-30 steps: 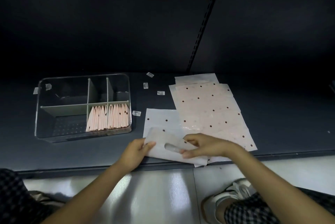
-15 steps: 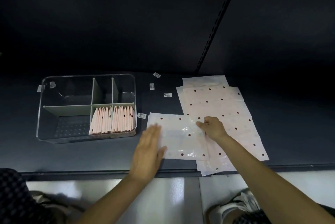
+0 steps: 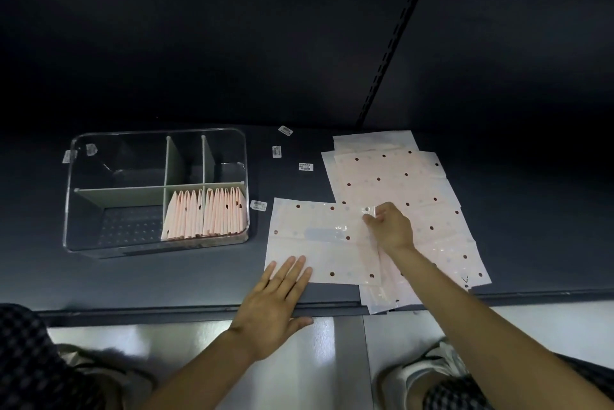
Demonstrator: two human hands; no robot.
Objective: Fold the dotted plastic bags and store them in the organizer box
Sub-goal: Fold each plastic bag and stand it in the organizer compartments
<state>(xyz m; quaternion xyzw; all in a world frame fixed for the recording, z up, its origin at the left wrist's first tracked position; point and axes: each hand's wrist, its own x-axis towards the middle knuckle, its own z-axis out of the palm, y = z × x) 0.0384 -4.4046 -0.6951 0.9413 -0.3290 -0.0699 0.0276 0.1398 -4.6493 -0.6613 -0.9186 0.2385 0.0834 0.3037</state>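
dotted bag (image 3: 319,243) is lying flat on the shelf (image 3: 166,280) beside the organizer box (image 3: 156,190). left hand (image 3: 277,303), fingers spread, is pressing its near corner; right hand (image 3: 392,227) is pinching the far right corner. slick film is likely to slip, skewing the fold.

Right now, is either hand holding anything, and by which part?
The right hand pinches the spread dotted bag at its far right corner. The left hand holds nothing, its straight fingers lying flat on the bag's near left corner.
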